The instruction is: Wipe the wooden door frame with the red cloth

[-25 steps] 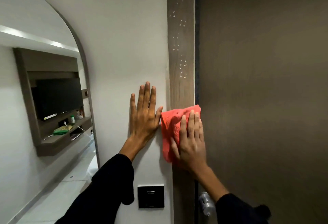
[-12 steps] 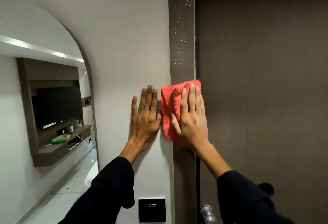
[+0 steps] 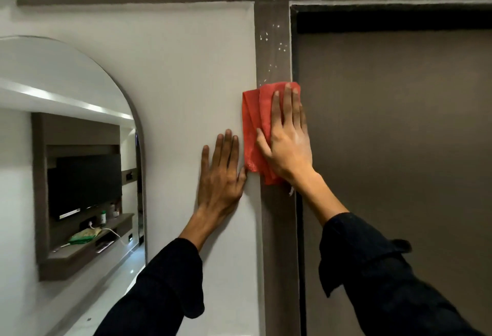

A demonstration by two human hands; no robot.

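A vertical brown wooden door frame (image 3: 277, 229) runs down the middle, between a white wall and a dark door. White specks dot the frame above the cloth. The red cloth (image 3: 253, 128) is folded and pressed flat on the frame under my right hand (image 3: 287, 138), whose fingers are spread and point up. My left hand (image 3: 221, 176) lies flat and open on the white wall just left of the cloth, its thumb touching the cloth's lower edge.
The dark brown door (image 3: 399, 149) fills the right side, with the frame's top rail (image 3: 372, 8) above it. An arched mirror (image 3: 66, 162) on the left wall reflects a TV and a shelf. White wall (image 3: 186, 69) lies between mirror and frame.
My right hand has slid the red cloth up the frame, past several of the white specks. The view has tilted up, showing the frame's top. My left hand stays on the wall.
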